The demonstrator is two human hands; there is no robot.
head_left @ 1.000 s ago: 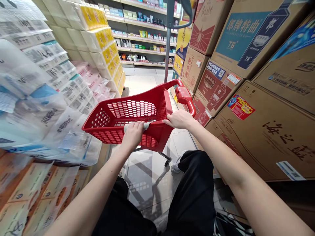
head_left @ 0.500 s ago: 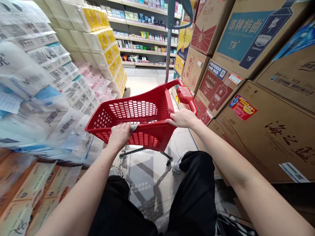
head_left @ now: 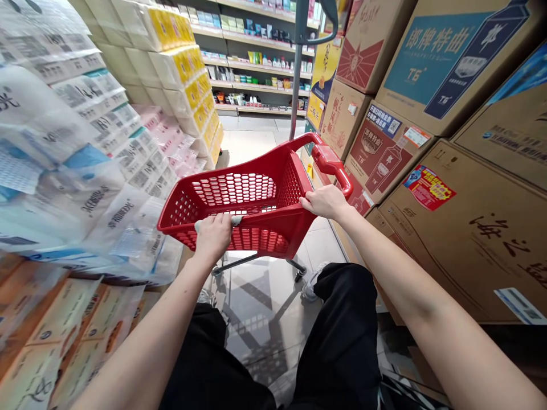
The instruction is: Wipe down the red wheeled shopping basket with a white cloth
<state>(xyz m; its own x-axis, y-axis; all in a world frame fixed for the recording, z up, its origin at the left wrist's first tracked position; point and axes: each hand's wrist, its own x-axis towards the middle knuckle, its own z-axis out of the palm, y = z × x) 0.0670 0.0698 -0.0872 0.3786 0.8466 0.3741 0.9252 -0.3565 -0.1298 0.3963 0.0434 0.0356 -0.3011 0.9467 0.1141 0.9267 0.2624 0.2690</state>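
Note:
A red plastic shopping cart (head_left: 294,228) stands crosswise in front of me, its handle to the right and nothing visible in its basket. My left hand (head_left: 213,234) is closed over a pale cloth (head_left: 236,220), pressing it on the near rim of the basket. Only the cloth's ends show on either side of the fingers. At the handle end, my right hand (head_left: 325,201) grips the basket's near corner, fingers wrapped over the rim. Below the basket, a metal leg with a caster (head_left: 300,273) rests on the floor beside my shoe.
Wrapped tissue packs (head_left: 102,131) are piled on the left. Large cartons (head_left: 482,228) form a wall close on the right. Behind the cart rises a grey pole (head_left: 296,85), with stocked shelves (head_left: 256,62) farther back. Pale floor tiles (head_left: 252,139) run between the stacks.
The cart and both hands sit slightly farther right in view. My left hand, with the cloth, stays on the near rim, and my right hand keeps its grip on the corner.

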